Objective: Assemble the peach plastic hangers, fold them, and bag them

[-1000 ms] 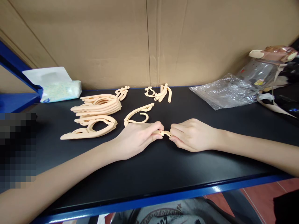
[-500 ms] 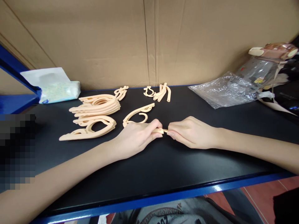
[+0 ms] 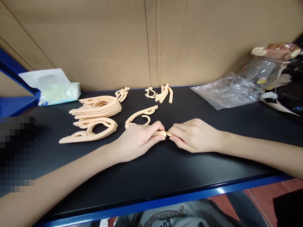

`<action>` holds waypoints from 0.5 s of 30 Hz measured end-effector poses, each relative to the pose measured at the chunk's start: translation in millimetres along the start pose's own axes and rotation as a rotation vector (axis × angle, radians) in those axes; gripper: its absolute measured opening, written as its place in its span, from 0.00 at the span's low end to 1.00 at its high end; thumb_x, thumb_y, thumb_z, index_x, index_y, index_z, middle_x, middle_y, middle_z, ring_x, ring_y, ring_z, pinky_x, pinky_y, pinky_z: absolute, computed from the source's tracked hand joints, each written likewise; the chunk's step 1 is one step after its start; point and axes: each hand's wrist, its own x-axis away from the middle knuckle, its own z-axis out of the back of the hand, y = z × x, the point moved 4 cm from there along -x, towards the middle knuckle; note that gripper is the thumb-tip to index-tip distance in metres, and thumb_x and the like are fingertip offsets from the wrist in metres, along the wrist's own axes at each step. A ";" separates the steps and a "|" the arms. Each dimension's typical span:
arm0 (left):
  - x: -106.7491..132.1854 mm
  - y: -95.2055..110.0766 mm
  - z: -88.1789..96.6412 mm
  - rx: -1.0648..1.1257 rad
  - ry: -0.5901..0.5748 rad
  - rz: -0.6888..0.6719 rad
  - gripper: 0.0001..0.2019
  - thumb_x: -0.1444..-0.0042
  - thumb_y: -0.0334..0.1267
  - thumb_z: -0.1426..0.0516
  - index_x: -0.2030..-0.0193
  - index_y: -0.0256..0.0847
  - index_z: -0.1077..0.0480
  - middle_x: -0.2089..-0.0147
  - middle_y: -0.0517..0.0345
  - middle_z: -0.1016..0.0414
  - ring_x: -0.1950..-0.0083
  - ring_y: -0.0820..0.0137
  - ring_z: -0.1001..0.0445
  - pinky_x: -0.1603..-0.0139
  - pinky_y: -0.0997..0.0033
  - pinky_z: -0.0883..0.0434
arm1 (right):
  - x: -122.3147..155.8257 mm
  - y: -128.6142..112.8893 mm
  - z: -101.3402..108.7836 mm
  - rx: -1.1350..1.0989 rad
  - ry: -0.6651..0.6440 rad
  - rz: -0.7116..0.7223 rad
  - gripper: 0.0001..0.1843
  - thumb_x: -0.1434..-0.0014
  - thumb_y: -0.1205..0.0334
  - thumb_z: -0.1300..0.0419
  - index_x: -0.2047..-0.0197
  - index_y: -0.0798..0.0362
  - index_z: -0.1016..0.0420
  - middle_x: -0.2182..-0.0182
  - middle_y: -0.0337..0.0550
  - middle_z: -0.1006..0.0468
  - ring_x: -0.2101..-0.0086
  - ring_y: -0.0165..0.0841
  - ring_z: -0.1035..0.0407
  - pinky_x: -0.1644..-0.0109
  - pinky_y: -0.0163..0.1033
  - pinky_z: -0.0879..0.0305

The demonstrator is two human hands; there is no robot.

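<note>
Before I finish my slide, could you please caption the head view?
Left hand and right hand grip cream parts, with curved pieces stacked nearby.

Tissue pack (image 3: 59, 92), cardboard (image 3: 106, 44), strapped bottle (image 3: 267, 66)

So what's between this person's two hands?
In the head view, a thicker cream piece pokes out of the left hand towards a thinner cream piece in the right hand. Whether they're joined, I can't tell.
</note>
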 end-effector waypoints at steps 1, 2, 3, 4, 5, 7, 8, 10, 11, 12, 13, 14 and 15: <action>0.0 -0.1 0.0 0.005 0.005 0.001 0.10 0.31 0.47 0.56 0.55 0.46 0.39 0.66 0.66 0.24 0.65 0.71 0.24 0.65 0.73 0.37 | 0.0 -0.5 0.2 0.020 0.011 0.006 0.21 0.30 0.62 0.60 0.67 0.57 0.30 0.76 0.39 0.28 0.81 0.27 0.41 0.75 0.37 0.54; 0.1 -0.2 0.1 0.009 0.007 0.000 0.10 0.31 0.47 0.56 0.54 0.46 0.39 0.65 0.66 0.24 0.64 0.71 0.24 0.65 0.73 0.37 | -0.2 -1.1 0.5 0.039 0.017 0.019 0.21 0.30 0.62 0.60 0.67 0.57 0.30 0.76 0.39 0.28 0.80 0.28 0.40 0.75 0.37 0.53; 0.1 -0.1 0.2 0.011 0.006 -0.001 0.10 0.31 0.47 0.55 0.53 0.46 0.40 0.64 0.67 0.23 0.63 0.70 0.23 0.64 0.73 0.37 | -0.5 -1.8 0.9 0.062 0.021 0.036 0.20 0.30 0.62 0.59 0.67 0.57 0.30 0.76 0.39 0.28 0.80 0.28 0.39 0.74 0.37 0.52; 0.1 0.0 0.4 0.010 0.002 0.001 0.10 0.31 0.47 0.55 0.52 0.46 0.40 0.64 0.67 0.23 0.63 0.70 0.23 0.63 0.73 0.36 | -0.8 -2.8 1.5 0.086 0.024 0.058 0.20 0.30 0.62 0.58 0.67 0.56 0.30 0.76 0.39 0.28 0.80 0.28 0.39 0.73 0.37 0.51; 0.0 0.1 0.5 0.007 -0.004 0.002 0.10 0.31 0.47 0.55 0.51 0.46 0.40 0.64 0.66 0.23 0.63 0.70 0.23 0.63 0.73 0.36 | -1.2 -3.7 2.2 0.111 0.029 0.078 0.19 0.31 0.62 0.58 0.68 0.56 0.30 0.77 0.39 0.28 0.79 0.28 0.39 0.73 0.37 0.49; 0.1 0.4 0.9 -0.002 -0.010 0.000 0.11 0.31 0.47 0.55 0.51 0.46 0.40 0.64 0.66 0.22 0.63 0.69 0.23 0.63 0.72 0.36 | -2.0 -5.1 3.7 0.150 0.042 0.103 0.18 0.32 0.62 0.56 0.69 0.56 0.30 0.77 0.39 0.29 0.79 0.28 0.39 0.71 0.37 0.47; 0.3 0.6 1.0 -0.004 -0.007 -0.004 0.11 0.31 0.47 0.55 0.50 0.46 0.40 0.64 0.66 0.22 0.63 0.69 0.23 0.63 0.72 0.36 | -2.2 -5.4 4.3 0.161 0.052 0.106 0.18 0.32 0.62 0.55 0.70 0.56 0.30 0.77 0.38 0.29 0.79 0.28 0.39 0.71 0.37 0.47; 0.9 0.7 1.0 -0.006 0.010 -0.012 0.11 0.32 0.47 0.54 0.50 0.46 0.40 0.64 0.65 0.23 0.63 0.69 0.23 0.64 0.72 0.36 | -2.4 -5.5 5.3 0.171 0.077 0.106 0.18 0.32 0.61 0.54 0.70 0.55 0.30 0.78 0.37 0.30 0.79 0.28 0.40 0.72 0.37 0.47; 1.4 0.6 1.1 -0.007 0.024 -0.017 0.11 0.32 0.47 0.54 0.50 0.46 0.39 0.63 0.65 0.23 0.63 0.70 0.23 0.64 0.72 0.35 | -2.4 -5.4 5.6 0.175 0.089 0.105 0.18 0.32 0.60 0.54 0.71 0.55 0.31 0.78 0.37 0.30 0.79 0.28 0.40 0.72 0.37 0.47; 1.9 0.7 1.3 -0.010 0.038 -0.024 0.10 0.32 0.46 0.53 0.50 0.46 0.39 0.63 0.64 0.23 0.63 0.70 0.24 0.64 0.72 0.35 | -2.3 -5.2 5.7 0.179 0.097 0.107 0.19 0.31 0.59 0.54 0.71 0.55 0.31 0.79 0.37 0.31 0.79 0.28 0.41 0.72 0.36 0.47; 2.4 1.0 1.7 -0.017 0.054 -0.033 0.11 0.33 0.47 0.52 0.51 0.45 0.39 0.61 0.63 0.24 0.63 0.70 0.24 0.65 0.72 0.35 | -2.2 -5.0 5.7 0.181 0.102 0.111 0.19 0.31 0.57 0.54 0.70 0.55 0.31 0.79 0.36 0.31 0.80 0.27 0.41 0.72 0.36 0.48; 2.9 1.4 2.5 -0.025 0.073 -0.044 0.11 0.33 0.47 0.52 0.51 0.45 0.38 0.60 0.61 0.24 0.62 0.70 0.25 0.64 0.72 0.35 | -2.2 -4.8 5.5 0.183 0.101 0.118 0.19 0.31 0.57 0.54 0.70 0.55 0.30 0.79 0.36 0.30 0.80 0.27 0.41 0.72 0.36 0.49; 3.4 1.9 3.7 -0.035 0.095 -0.055 0.12 0.34 0.48 0.52 0.52 0.44 0.37 0.59 0.60 0.25 0.61 0.69 0.26 0.63 0.71 0.34 | -2.2 -4.6 5.3 0.184 0.098 0.124 0.19 0.31 0.56 0.54 0.69 0.55 0.30 0.78 0.36 0.30 0.80 0.27 0.41 0.72 0.36 0.49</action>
